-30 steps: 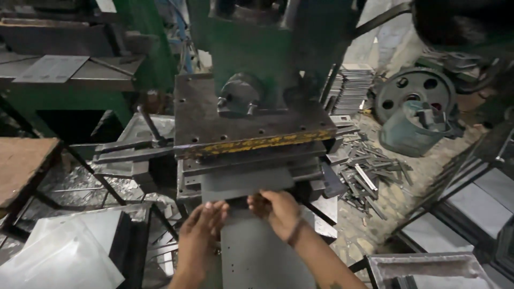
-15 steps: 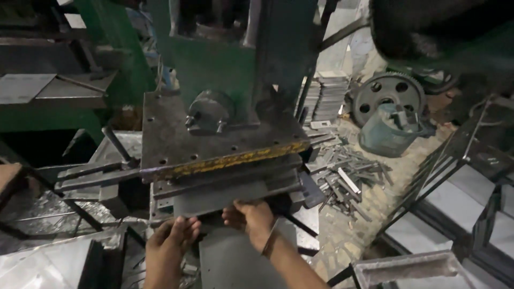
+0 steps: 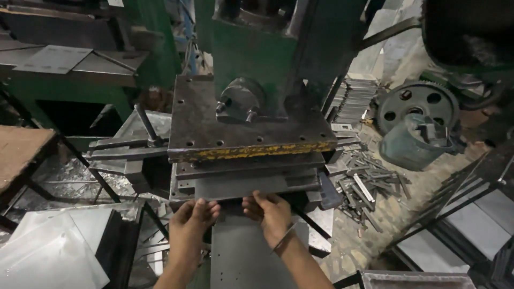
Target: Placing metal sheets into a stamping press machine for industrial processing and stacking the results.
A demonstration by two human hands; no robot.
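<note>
Both hands have pushed the metal sheet [image 3: 251, 187] deeper under the press plate [image 3: 249, 126]. The left hand [image 3: 191, 222] and right hand [image 3: 270, 211] sit side by side, seemingly pinching its near edge. Fingers this close risk being crushed if the press drops.

- The metal sheet [image 3: 251, 251] lies in front of the press [image 3: 251, 139].
- Metal scraps [image 3: 369, 187] lie on the floor, right of the press.
- A bucket [image 3: 412, 144] sits behind the scraps.
</note>
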